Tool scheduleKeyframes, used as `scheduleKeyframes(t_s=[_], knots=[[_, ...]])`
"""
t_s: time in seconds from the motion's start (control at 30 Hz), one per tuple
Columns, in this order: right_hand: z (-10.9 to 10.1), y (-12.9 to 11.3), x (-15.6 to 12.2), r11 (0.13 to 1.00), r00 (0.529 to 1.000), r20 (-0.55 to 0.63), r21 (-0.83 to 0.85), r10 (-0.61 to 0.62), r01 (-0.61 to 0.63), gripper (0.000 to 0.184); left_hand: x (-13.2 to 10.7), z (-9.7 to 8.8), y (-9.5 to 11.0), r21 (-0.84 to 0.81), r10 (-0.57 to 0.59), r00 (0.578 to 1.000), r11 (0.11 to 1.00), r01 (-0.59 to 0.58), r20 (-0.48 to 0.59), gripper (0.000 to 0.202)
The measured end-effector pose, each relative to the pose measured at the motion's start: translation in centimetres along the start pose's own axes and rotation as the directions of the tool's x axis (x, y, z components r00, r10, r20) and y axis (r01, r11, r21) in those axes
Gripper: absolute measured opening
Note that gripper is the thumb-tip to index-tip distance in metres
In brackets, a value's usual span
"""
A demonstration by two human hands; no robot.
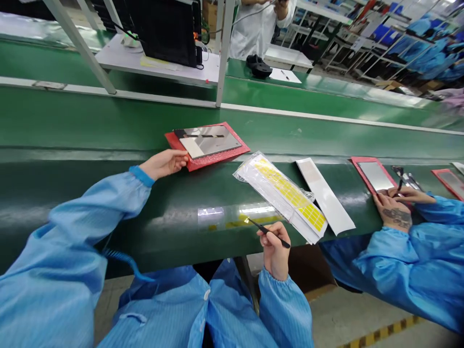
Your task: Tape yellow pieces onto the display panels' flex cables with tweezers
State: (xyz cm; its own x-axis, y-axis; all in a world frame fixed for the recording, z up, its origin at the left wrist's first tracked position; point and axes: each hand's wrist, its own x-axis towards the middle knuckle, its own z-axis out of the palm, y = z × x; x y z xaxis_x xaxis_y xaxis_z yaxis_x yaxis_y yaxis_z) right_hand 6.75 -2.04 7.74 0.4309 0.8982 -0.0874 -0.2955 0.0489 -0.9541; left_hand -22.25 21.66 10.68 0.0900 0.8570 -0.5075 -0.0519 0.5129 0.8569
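1. We find the scene bright and evenly lit, with the light coming from overhead and only soft shadows on the green bench point(108, 125).
2. We see white glare in a patch at lower centre of the bench, and a sheen across the plastic bag point(279, 193).
3. We see pale light thrown back by the silver panel point(206, 141).
4. We find the racks point(398, 43) at upper right soft and blurred.
5. We see wide-angle distortion curving the bench and stretching the left sleeve point(61, 251) at lower left.
6. We find the black tweezers point(268, 233) fairly sharp.
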Motion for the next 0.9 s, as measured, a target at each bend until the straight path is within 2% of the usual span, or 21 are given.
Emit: scheduleKeyframes(t_s=[0.1, 0.2, 0.33, 0.43, 0.47, 0.5, 0.53, 0.57, 0.6, 0.63, 0.67, 0.7, 0.73, 0.77, 0.8, 0.9], knots=[[1.2, -0.7, -0.4, 0.998, 0.998, 0.033, -0.008, -0.057, 0.058, 0.022, -6.7, 0.3, -4.6, -0.08, -0.119, 0.985, 0.988, 0.13, 0.128, 0.016], [2.4, -1.2, -1.1, 0.996, 0.994, 0.073, -0.022, -0.081, 0.083, 0.022, -11.7, 2.6, -9.3, -0.154, -0.192, 0.952, 0.96, 0.233, 0.24, 0.017], [3.1, -1.1, -1.9, 0.995, 0.99, 0.109, -0.036, -0.09, 0.094, 0.022, -14.7, 6.8, -14.2, -0.229, -0.221, 0.91, 0.922, 0.313, 0.352, 0.025], [3.0, -0.3, -2.2, 0.994, 0.99, 0.121, -0.079, -0.067, 0.077, 0.025, -16.1, 8.1, -16.0, -0.233, -0.218, 0.861, 0.906, 0.354, 0.46, 0.039], [2.9, 0.0, -2.2, 0.993, 0.991, 0.122, -0.099, -0.052, 0.065, 0.026, -16.7, 8.0, -16.3, -0.214, -0.193, 0.851, 0.919, 0.331, 0.488, 0.042], [2.8, 0.5, -2.2, 0.992, 0.991, 0.127, -0.12, -0.034, 0.05, 0.027, -17.2, 7.6, -16.6, -0.18, -0.141, 0.865, 0.95, 0.255, 0.482, 0.041], [2.8, 0.9, -2.1, 0.99, 0.991, 0.133, -0.14, -0.017, 0.035, 0.028, -17.7, 7.0, -16.9, -0.12, -0.055, 0.902, 0.986, 0.117, 0.427, 0.037], [2.8, 1.5, -2.0, 0.987, 0.99, 0.142, -0.161, 0.001, 0.022, 0.028, -18.1, 6.3, -17.2, -0.02, 0.076, 0.944, 0.997, -0.074, 0.322, 0.032], [2.9, 2.0, -1.9, 0.982, 0.988, 0.153, -0.186, 0.017, 0.012, 0.028, -18.3, 5.5, -17.5, 0.126, 0.253, 0.949, 0.952, -0.279, 0.191, 0.025], [3.1, 2.5, -1.7, 0.977, 0.986, 0.164, -0.215, 0.03, 0.006, 0.028, -18.4, 4.8, -17.8, 0.298, 0.436, 0.897, 0.849, -0.437, 0.075, 0.02], [3.4, 3.1, -1.5, 0.969, 0.984, 0.177, -0.248, 0.038, 0.007, 0.028, -18.3, 4.1, -18.1, 0.454, 0.583, 0.813, 0.723, -0.521, 0.005, 0.016], [3.7, 3.5, -1.3, 0.96, 0.981, 0.19, -0.28, 0.045, 0.01, 0.027, -18.1, 3.6, -18.5, 0.574, 0.685, 0.729, 0.603, -0.555, -0.015, 0.014], [4.2, 3.9, -1.1, 0.951, 0.978, 0.204, -0.309, 0.051, 0.015, 0.026, -17.7, 3.3, -18.9, 0.655, 0.746, 0.666, 0.505, -0.562, -0.003, 0.014], [4.7, 4.3, -0.9, 0.943, 0.974, 0.218, -0.333, 0.056, 0.02, 0.026, -17.4, 3.0, -19.2, 0.706, 0.777, 0.629, 0.434, -0.559, 0.021, 0.015], [5.2, 4.6, -0.8, 0.936, 0.971, 0.231, -0.35, 0.061, 0.024, 0.024, -17.0, 2.9, -19.4, 0.74, 0.792, 0.609, 0.384, -0.552, 0.043, 0.017], [6.7, 5.2, -0.6, 0.933, 0.966, 0.247, -0.36, 0.075, 0.02, 0.021, -16.5, 3.0, -19.8, 0.786, 0.82, 0.569, 0.31, -0.535, 0.064, 0.022]])
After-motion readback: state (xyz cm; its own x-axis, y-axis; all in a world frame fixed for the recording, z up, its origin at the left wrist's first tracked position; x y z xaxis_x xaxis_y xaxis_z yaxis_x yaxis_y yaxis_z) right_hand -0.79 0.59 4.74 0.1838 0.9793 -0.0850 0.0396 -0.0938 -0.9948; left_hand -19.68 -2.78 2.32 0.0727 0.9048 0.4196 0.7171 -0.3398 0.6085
